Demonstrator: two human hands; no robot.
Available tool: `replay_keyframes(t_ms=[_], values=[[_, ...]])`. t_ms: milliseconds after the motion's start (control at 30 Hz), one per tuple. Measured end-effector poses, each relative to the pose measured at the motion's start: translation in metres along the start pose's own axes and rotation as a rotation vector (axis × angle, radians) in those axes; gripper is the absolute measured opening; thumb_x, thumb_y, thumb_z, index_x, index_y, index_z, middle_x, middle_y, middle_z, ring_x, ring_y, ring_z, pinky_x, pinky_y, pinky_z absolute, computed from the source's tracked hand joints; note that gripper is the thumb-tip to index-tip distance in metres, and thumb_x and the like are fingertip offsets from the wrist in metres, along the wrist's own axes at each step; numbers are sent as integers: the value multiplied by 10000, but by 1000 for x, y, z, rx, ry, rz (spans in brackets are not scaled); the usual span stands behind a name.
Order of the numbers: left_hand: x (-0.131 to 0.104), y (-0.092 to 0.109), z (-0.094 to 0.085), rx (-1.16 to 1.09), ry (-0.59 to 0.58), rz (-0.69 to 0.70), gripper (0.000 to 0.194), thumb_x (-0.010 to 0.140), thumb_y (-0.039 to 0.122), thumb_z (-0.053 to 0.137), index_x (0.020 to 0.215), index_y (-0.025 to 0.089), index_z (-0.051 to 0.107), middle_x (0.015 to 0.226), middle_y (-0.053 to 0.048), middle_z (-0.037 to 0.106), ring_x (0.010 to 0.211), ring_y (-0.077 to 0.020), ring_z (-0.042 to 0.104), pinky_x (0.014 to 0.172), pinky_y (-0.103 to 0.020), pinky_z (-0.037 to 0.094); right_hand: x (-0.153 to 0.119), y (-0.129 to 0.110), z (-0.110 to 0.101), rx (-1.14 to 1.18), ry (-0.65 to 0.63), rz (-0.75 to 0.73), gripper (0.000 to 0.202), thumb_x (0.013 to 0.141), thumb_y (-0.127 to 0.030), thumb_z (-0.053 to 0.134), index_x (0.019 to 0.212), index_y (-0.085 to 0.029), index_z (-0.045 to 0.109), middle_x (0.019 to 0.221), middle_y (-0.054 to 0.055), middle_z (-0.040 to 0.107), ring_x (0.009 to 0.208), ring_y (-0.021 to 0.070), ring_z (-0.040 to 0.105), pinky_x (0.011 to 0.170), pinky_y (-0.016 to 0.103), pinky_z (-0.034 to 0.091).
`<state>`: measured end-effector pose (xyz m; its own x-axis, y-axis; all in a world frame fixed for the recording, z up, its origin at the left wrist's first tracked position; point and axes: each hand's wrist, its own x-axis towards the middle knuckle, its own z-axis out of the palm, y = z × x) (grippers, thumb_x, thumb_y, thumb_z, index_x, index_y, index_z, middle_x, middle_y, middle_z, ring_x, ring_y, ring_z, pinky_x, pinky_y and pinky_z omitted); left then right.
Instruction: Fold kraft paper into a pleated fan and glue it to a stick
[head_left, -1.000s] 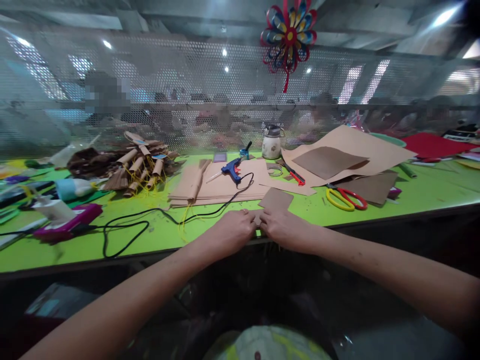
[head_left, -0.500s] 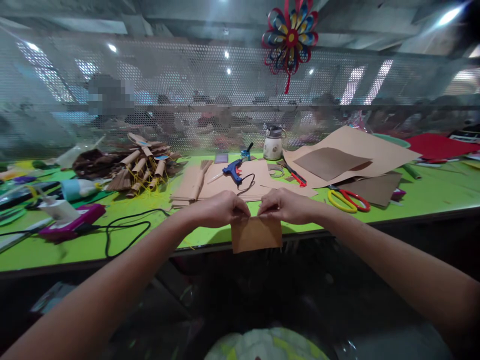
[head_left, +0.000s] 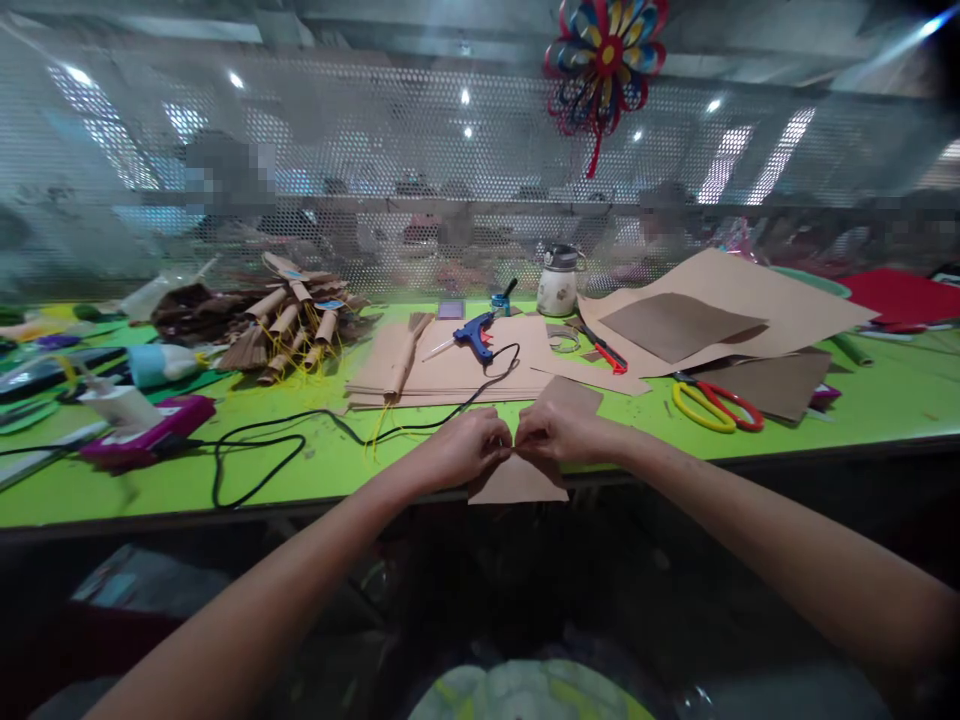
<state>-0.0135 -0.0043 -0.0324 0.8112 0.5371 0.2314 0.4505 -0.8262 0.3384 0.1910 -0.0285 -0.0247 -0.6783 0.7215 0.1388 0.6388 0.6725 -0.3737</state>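
Both hands pinch a piece of brown kraft paper (head_left: 519, 484) at the front edge of the green table. My left hand (head_left: 474, 445) grips it from the left, and my right hand (head_left: 561, 432) from the right, fingertips almost meeting. Part of the paper shows below the hands, hanging over the edge, and a brown flap (head_left: 574, 394) shows behind my right hand. Beyond them, a blue glue gun (head_left: 475, 338) lies on a stack of kraft sheets (head_left: 517, 360), with a rolled paper piece tied with yellow string (head_left: 407, 357) to its left.
Yellow-and-red-handled scissors (head_left: 716, 402) and a red cutter (head_left: 611, 357) lie to the right, near large kraft sheets (head_left: 720, 290). A bundle of paper rolls (head_left: 292, 318), a purple power strip (head_left: 150, 435) and a black cord (head_left: 262, 435) are left. A white bottle (head_left: 557, 282) stands behind.
The paper between my hands now shows a flap behind and a paler face in front. Both hands sit slightly lower, fingertips closer together. The view has shifted a little.
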Motion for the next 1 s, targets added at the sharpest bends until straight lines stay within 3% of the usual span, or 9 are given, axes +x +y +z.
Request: replay_keyframes(t_ms=[233,433,733,1000], values=[[-3,2,9,80,54,68,217,885,185,467,787,147,657,819,-55,554,772,-141,532,666,-233,408,-2,-16,-9,-231,-75,-29,203,836,-121,496,782,-132,692,763,67,646,721,142,573,649,224,380],[-6,5,6,198,41,95,225,873,162,466,772,138,666,767,-59,527,711,-143,488,608,-253,368,-1,-11,-6,-385,-107,-94,243,871,-152,464,735,-137,665,708,64,610,671,143,542,602,239,338],[-10,16,-5,265,-21,123,194,850,156,473,823,139,665,774,-55,507,689,-139,458,593,-256,330,-9,-7,-5,-424,-132,-99,174,854,-190,515,777,-132,661,738,70,603,693,162,538,589,256,298],[-23,8,-10,247,-27,86,141,777,63,517,833,145,618,810,-48,490,725,-149,446,604,-250,334,-20,-14,-10,-439,-131,-121,88,818,-124,530,792,-121,614,791,78,573,725,171,510,609,263,309]])
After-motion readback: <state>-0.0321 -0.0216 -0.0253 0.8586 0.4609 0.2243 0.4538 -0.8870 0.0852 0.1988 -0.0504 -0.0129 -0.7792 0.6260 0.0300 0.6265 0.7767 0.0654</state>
